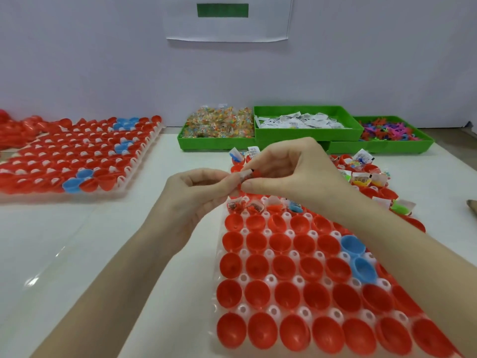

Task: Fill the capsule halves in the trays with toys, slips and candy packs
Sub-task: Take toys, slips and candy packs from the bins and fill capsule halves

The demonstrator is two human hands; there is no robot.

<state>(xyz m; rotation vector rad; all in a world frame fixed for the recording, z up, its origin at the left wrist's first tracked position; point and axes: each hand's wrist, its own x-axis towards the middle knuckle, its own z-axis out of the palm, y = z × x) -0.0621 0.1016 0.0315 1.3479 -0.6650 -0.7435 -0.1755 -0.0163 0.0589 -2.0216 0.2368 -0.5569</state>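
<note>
White table (85, 241); on it two capsule trays (124, 177) (219, 267), three green bins (214, 144) (304, 136) (382, 147) at back.

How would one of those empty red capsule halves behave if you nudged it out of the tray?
The red capsule half looks thin and hollow, so probably very light. Its rounded bottom would likely rock or roll on the table; the clear tray seems to keep it upright.

Near tray (258, 257) sits lower right of the frame on the worktop (103, 228), capsule halves (286, 293) in its pockets. Second tray (134, 156) is off at middle left, well apart from it. Behind the near tray, upper right, three bins side by side: candy packs (219, 122) left, slips (296, 121) in the middle, toys (387, 130) right. Both hands meet over the near tray's far rows.
</note>
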